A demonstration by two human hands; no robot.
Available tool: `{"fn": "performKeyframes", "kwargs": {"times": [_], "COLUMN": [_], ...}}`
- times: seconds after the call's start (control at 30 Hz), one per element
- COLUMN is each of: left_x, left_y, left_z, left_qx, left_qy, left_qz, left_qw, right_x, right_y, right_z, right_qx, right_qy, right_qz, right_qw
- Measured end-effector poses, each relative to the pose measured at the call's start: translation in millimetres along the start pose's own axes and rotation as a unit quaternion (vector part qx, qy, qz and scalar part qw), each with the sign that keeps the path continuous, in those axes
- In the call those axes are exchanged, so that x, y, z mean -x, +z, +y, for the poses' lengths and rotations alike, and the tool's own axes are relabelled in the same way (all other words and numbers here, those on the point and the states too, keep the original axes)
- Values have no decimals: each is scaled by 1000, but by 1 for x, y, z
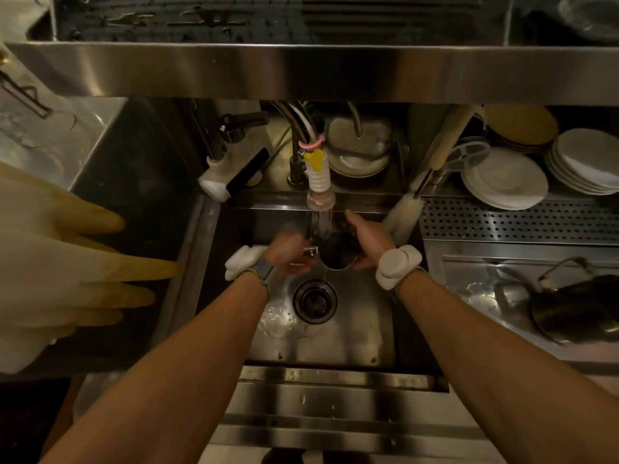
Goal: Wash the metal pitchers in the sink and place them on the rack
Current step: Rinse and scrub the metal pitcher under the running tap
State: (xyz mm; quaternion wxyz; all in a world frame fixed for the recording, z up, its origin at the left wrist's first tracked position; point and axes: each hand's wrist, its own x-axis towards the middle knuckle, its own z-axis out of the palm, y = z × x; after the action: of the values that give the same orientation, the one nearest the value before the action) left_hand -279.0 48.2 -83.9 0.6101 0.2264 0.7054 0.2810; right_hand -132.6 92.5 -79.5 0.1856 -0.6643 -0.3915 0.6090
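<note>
A small metal pitcher (336, 254) is held over the steel sink (355, 343), directly under the running faucet nozzle (320, 192). Water streams down into its open mouth. My left hand (289, 254) grips the pitcher by its handle on the left side. My right hand (366, 241) wraps around the pitcher's right wall, thumb reaching toward the far rim. Another dark metal pitcher (576, 311) lies on its side on the steel counter to the right. The perforated drain rack (522, 221) sits behind that counter.
The sink drain (315, 301) is just below my hands. A bottle brush (402, 216) leans at the sink's back right. Stacked white plates (505, 182) fill the right rear. Pale rubber gloves (67, 262) hang at the left. A steel shelf (311, 68) overhangs above.
</note>
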Motion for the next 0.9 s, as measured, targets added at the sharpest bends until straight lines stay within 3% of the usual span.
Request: {"fn": "performKeyframes", "kwargs": {"times": [0.1,0.23,0.47,0.63,0.8,0.9], "left_x": [-1,1,-3,-4,-4,-2], "left_y": [0,-14,-30,-29,-34,-37], "left_z": [-1,-3,-20,-15,-12,-13], "left_qx": [35,31,-17,-9,-12,-18], "left_qy": [83,125,125,115,102,87], "left_qz": [41,81,105,93,91,98], "left_qw": [995,988,986,989,991,991], "right_x": [-1,-8,3,3,13,13], "right_y": [1,23,39,24,27,12], "right_z": [3,6,8,21,20,24], "right_qx": [24,82,178,150,162,142], "right_qy": [-22,-81,-165,-196,-208,-204], "right_qz": [-36,-60,-36,14,-49,-23], "right_qw": [999,991,969,969,963,968]}}
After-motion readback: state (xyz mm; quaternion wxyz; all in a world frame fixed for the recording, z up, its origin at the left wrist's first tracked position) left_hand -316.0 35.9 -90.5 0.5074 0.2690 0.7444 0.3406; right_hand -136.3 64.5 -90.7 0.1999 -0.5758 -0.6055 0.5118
